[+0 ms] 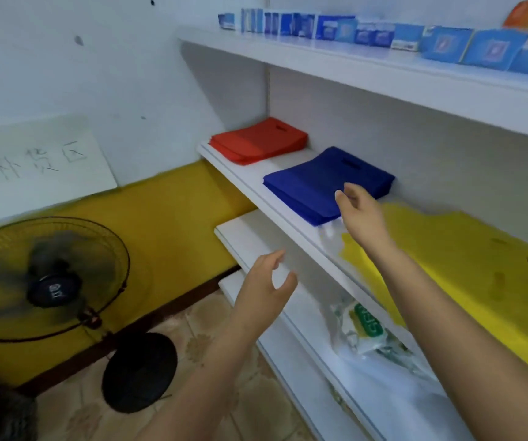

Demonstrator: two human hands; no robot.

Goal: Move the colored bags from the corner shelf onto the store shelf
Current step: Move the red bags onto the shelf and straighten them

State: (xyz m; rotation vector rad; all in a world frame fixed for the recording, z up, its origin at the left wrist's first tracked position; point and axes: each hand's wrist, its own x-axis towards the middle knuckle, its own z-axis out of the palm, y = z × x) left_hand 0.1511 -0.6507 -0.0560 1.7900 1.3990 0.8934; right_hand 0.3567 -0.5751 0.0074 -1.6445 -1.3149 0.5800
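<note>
Head view: your right hand [356, 208] hovers over the near right corner of the blue bags [326, 183], fingers loosely spread and holding nothing; whether the fingertips touch the fabric cannot be told. Your left hand [266, 283] hangs lower, at about 8 o'clock from the right, open with fingers relaxed, in front of the white lip of the store shelf [256, 189] and gripping nothing. Three stacks lie on that middle board: the red bags [258, 143] at its far left end, the blue stack just to their right with bare board between, and the yellow bags [466, 262] nearest you, at 4 o'clock from the blue, partly behind your right forearm. To square the blue stack well, you would likely press down flat with the right palm and bring the left up to the front edge, so the layers move as one and do not fan out. The blue stack's long axis appears to run from about 8 o'clock to 2 o'clock, its cut-out handle at the back toward the wall, near 1 o'clock; the red stack lies much the same way, handle rearward. The yellow stack's outline is too blurred to judge.
</note>
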